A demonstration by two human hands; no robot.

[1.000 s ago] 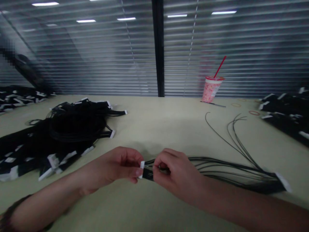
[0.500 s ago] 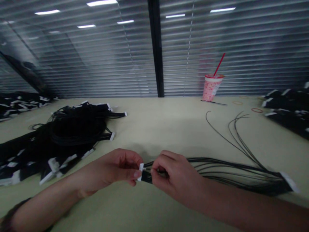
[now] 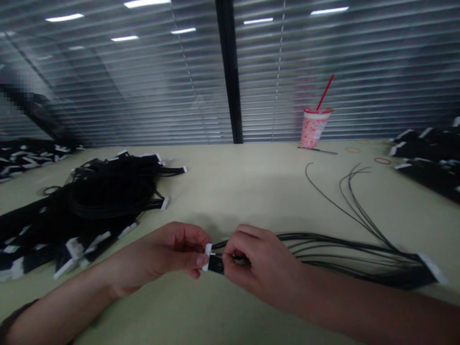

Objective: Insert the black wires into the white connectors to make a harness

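My left hand [image 3: 179,251] pinches a small white connector [image 3: 208,250] between thumb and fingers, near the front middle of the table. Just to its right, my right hand [image 3: 251,254] is closed on a thin black wire [image 3: 218,254], whose bright metal tip points at the connector's face. Whether the tip is inside the connector I cannot tell. Other black wires [image 3: 305,236] run from the connector behind my right hand to a second, wider white connector [image 3: 429,268] lying at the right. Several loose wire ends [image 3: 354,199] fan out from that one toward the back.
On the left lies a large heap of black wire harnesses [image 3: 111,191] with white connectors. More harnesses [image 3: 427,165] are stacked at the right edge. A pink cup [image 3: 314,128] with a red straw stands at the back by the blinds, a pen [image 3: 318,150] before it. Rubber bands [image 3: 383,161] lie nearby.
Both hands keep their grips and have barely moved. The whole view has shifted slightly, and the connector sits a little farther left in it.
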